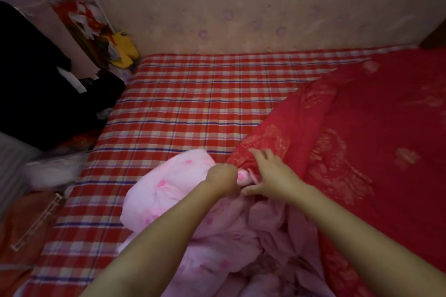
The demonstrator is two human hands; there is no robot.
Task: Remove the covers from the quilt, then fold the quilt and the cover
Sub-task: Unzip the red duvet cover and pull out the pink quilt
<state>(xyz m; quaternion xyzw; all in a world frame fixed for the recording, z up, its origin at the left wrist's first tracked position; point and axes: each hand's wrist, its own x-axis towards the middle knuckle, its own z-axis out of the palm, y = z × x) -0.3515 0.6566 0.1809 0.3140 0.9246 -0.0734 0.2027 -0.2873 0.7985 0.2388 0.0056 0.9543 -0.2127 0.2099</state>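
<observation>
A pink quilt (pixel 169 190) with darker pink spots lies bunched at the near middle of the bed. A red cover (pixel 362 128) with orange patterns spreads over the bed's right side, and its edge meets the quilt. My left hand (pixel 222 179) is a fist gripping the pink quilt where it comes out of the cover. My right hand (pixel 270 173) lies at the cover's edge, fingers spread on the red cloth and thumb hooked under it.
The bed sheet (pixel 181 94) is red, white and blue plaid. Dark clothes (pixel 43 84) and bags are piled at the left beside the bed. A yellow object (pixel 124 49) sits in the far left corner. A patterned wall (pixel 241 7) runs behind the bed.
</observation>
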